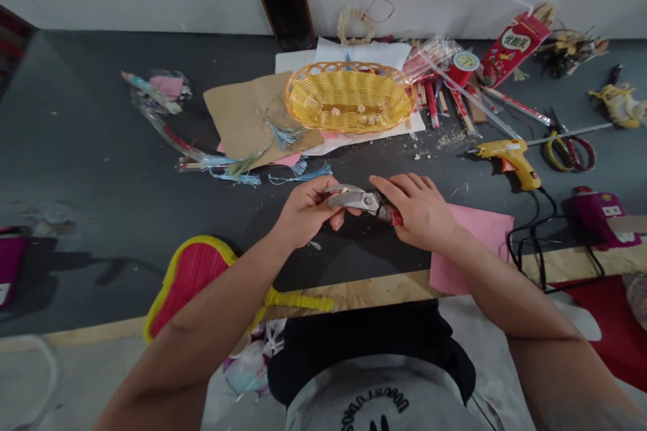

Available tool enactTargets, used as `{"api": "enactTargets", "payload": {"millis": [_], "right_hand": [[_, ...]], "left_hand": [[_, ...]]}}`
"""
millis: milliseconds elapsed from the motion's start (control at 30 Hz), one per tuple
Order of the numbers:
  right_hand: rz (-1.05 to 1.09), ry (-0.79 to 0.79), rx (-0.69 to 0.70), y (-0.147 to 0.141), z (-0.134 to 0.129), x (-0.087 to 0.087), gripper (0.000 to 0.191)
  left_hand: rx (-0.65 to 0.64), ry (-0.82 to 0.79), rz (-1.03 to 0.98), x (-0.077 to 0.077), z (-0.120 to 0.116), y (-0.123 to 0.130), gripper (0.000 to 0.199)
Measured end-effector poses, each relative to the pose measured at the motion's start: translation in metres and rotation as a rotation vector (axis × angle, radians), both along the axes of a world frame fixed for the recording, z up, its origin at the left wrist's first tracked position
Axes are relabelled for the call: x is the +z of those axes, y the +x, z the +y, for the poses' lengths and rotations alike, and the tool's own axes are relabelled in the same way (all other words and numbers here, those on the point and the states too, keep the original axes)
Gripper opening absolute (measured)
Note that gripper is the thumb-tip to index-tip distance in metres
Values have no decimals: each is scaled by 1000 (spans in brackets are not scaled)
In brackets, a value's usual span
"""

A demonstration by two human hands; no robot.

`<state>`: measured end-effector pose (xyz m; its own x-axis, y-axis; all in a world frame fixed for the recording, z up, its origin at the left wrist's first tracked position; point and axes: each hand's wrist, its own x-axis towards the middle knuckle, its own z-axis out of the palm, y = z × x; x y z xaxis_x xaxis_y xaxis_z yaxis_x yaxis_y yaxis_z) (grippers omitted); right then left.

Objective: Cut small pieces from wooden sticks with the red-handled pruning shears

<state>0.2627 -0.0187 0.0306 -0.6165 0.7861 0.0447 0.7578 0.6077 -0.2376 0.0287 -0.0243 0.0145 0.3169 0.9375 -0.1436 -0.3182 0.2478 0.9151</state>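
My right hand (422,209) is wrapped round the red handles of pruning shears (361,201), whose metal blades point left. Between the blades is a small pale piece (345,190). My left hand (306,209) is closed at the blade tips, its fingers pinching something small that is mostly hidden. Beyond the hands stands a yellow woven basket (348,97) with a few small pale pieces inside. Blue tassels (286,135) lie left of the basket on brown paper (242,114).
A yellow glue gun (510,156), scissors (569,151), a red carton (515,47) and a thread spool (462,69) lie on the right. Pink paper (472,242) is under my right forearm. A red fan with yellow edging (189,276) overhangs the front edge at left.
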Motion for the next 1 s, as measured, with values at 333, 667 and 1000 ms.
{"api": "enactTargets", "payload": {"millis": [333,667,1000], "right_hand": [[-9,47,-25,0,-2,3,71],[5,21,-25,-1,-1,-1,70],[44,-40,-32,-3,-6,-2,61]], "left_hand": [[80,12,98,0,0,2,30],[109,54,80,-1,1,7,34],[103,45,35,-1,-2,9,34]]}}
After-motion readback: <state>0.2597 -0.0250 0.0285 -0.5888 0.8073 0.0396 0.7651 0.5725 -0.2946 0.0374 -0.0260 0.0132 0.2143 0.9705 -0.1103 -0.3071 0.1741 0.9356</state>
